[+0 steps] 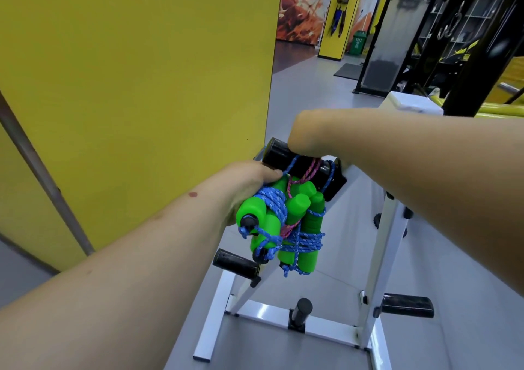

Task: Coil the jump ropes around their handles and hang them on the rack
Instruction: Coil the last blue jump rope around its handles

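Two bare forearms are reaching in from the bottom left and the right toward a white metal rack [377,259] with square tube legs and short, round black pegs. The rack is standing on a smooth grey floor [442,338] beside a flat yellow wall [136,86].

The left hand [249,188] is wrapping its fingers around a bundle of jump ropes [286,222], gripping the upper left pair of handles. The handles are thick, bright green foam cylinders with black end caps. Braided cord, blue flecked with white, is winding tightly around them in several bands, and a thinner pink cord is showing between them.

The bundle is hanging just below the top black peg [297,163], with blue and pink cord loops passing over that peg. Most handles are hanging with their long axes close to upright, leaning slightly; the pair in the left hand is angling down and to the left, black caps lowest.

The right hand [309,134] is curling down over the top peg; its fingers are hidden, so its grip cannot be told.
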